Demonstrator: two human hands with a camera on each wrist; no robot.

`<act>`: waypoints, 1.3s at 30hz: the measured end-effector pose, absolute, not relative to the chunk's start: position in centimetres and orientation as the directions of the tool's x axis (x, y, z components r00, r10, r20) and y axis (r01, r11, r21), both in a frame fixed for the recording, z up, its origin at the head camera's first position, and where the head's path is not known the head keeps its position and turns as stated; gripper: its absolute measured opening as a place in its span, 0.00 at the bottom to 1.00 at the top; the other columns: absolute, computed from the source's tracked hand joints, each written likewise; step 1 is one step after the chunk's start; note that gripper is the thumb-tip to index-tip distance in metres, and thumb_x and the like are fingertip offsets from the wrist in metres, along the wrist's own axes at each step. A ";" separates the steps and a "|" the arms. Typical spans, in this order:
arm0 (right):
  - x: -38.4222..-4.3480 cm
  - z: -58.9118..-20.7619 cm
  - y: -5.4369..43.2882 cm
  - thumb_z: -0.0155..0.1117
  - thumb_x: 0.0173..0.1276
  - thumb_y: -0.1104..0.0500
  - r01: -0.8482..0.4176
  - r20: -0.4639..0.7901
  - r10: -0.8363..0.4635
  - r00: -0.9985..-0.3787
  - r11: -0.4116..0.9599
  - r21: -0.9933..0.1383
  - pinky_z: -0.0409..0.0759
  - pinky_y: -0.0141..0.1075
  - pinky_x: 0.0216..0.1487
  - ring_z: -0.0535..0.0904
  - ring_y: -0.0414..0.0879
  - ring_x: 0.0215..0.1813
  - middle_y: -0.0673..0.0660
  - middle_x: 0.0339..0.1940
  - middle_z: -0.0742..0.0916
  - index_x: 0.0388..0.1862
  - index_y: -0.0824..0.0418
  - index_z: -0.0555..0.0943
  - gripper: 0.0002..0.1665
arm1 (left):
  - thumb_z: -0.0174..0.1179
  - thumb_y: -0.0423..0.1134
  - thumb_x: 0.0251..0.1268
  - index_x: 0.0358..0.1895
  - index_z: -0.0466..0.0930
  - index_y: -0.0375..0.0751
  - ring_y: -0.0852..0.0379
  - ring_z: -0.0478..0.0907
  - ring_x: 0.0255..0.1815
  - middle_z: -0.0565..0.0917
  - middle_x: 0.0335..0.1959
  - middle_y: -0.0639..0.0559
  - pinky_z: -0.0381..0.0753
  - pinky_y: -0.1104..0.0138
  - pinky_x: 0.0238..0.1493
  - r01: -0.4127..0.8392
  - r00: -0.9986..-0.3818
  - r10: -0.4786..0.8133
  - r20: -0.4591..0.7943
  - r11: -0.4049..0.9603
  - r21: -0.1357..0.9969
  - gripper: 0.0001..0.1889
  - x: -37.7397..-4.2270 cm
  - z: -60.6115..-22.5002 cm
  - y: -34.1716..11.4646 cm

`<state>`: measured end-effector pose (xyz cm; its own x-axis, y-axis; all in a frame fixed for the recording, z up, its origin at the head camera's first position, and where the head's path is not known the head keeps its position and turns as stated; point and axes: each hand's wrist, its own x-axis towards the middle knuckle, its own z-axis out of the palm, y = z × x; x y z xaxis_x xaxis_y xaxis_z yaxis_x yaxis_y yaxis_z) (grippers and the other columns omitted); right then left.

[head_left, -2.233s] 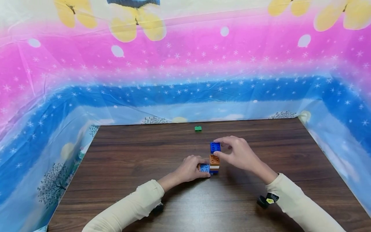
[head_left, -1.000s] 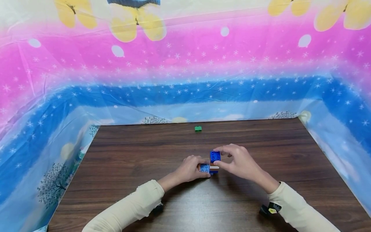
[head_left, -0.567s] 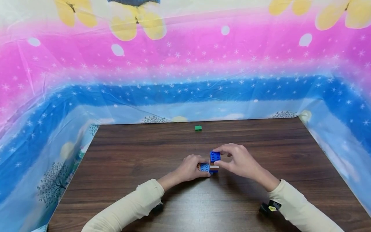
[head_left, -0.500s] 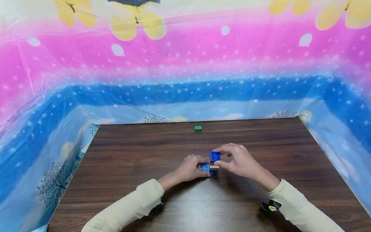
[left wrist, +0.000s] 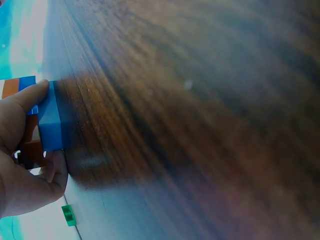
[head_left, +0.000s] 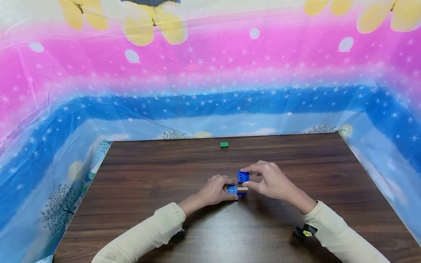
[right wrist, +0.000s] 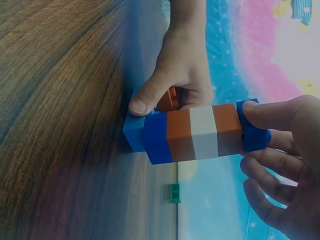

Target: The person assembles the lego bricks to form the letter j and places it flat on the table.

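Note:
A small tower of bricks (head_left: pixel 242 189) stands on the dark wooden table (head_left: pixel 148 175); the right wrist view shows it as dark blue, orange, white, orange (right wrist: pixel 202 132). My right hand (head_left: pixel 251 178) pinches the dark blue brick (head_left: pixel 243 177) that sits on top of the tower, index finger behind and thumb in front. My left hand (head_left: pixel 227 190) grips the light blue brick (head_left: pixel 231 189) at the tower's foot and holds it down on the table. In the left wrist view, my left thumb lies along that light blue brick (left wrist: pixel 49 117).
A single small green brick (head_left: pixel 224 144) lies near the table's far edge, well beyond both hands. A printed plastic sheet (head_left: pixel 210 73) in pink, blue and yellow walls the table at the back and both sides.
My right hand has lowered the dark blue brick from above the tower onto its orange top. In the last second both hands have stayed put.

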<state>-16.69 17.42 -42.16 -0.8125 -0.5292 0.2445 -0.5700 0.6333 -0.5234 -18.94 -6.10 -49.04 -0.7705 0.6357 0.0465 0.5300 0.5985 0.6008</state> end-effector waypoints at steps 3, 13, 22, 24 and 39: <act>-16.8 -42.2 17.5 0.76 0.65 0.52 -0.577 0.249 -0.533 -0.809 0.633 -0.517 0.83 0.47 0.45 0.84 0.47 0.46 0.50 0.46 0.89 0.56 0.56 0.87 0.22 | 0.74 0.48 0.62 0.60 0.85 0.40 0.67 0.76 0.31 0.88 0.45 0.50 0.75 0.74 0.30 0.530 -0.771 0.636 0.047 0.598 0.601 0.25 -18.9 -49.1 -6.1; -17.1 -42.3 17.4 0.75 0.66 0.52 -0.570 0.232 -0.543 -0.807 0.616 -0.544 0.84 0.42 0.43 0.85 0.47 0.44 0.51 0.45 0.90 0.57 0.57 0.87 0.22 | 0.73 0.49 0.62 0.60 0.85 0.41 0.67 0.73 0.29 0.87 0.42 0.52 0.73 0.73 0.28 0.541 -0.768 0.638 0.052 0.604 0.585 0.25 -19.0 -49.1 -6.3; -16.9 -42.6 17.6 0.76 0.65 0.50 -0.574 0.255 -0.525 -0.812 0.636 -0.516 0.79 0.34 0.36 0.82 0.48 0.45 0.51 0.46 0.89 0.58 0.55 0.87 0.24 | 0.74 0.49 0.62 0.60 0.85 0.41 0.67 0.73 0.27 0.87 0.41 0.52 0.72 0.73 0.27 0.546 -0.765 0.641 0.060 0.596 0.589 0.25 -18.9 -49.1 -6.2; -16.9 -42.6 17.6 0.77 0.65 0.51 -0.582 0.265 -0.527 -0.807 0.637 -0.506 0.79 0.34 0.36 0.82 0.49 0.45 0.51 0.46 0.90 0.58 0.55 0.87 0.23 | 0.74 0.49 0.62 0.59 0.85 0.41 0.67 0.73 0.28 0.87 0.41 0.51 0.72 0.73 0.27 0.545 -0.766 0.640 0.060 0.597 0.589 0.25 -18.9 -49.1 -6.1; -17.5 -42.2 17.5 0.78 0.62 0.50 -0.629 0.256 -0.577 -0.775 0.667 -0.400 0.77 0.32 0.34 0.82 0.43 0.41 0.50 0.45 0.92 0.55 0.57 0.89 0.23 | 0.74 0.49 0.62 0.59 0.86 0.43 0.68 0.75 0.29 0.88 0.43 0.51 0.74 0.74 0.28 0.543 -0.763 0.644 0.054 0.593 0.594 0.24 -19.1 -49.2 -6.1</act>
<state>-17.45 17.52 -42.16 -0.7754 -0.5771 0.2562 -0.6285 0.6669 -0.4003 -19.10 -6.07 -49.19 -0.7629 0.6442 0.0543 0.5432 0.5932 0.5942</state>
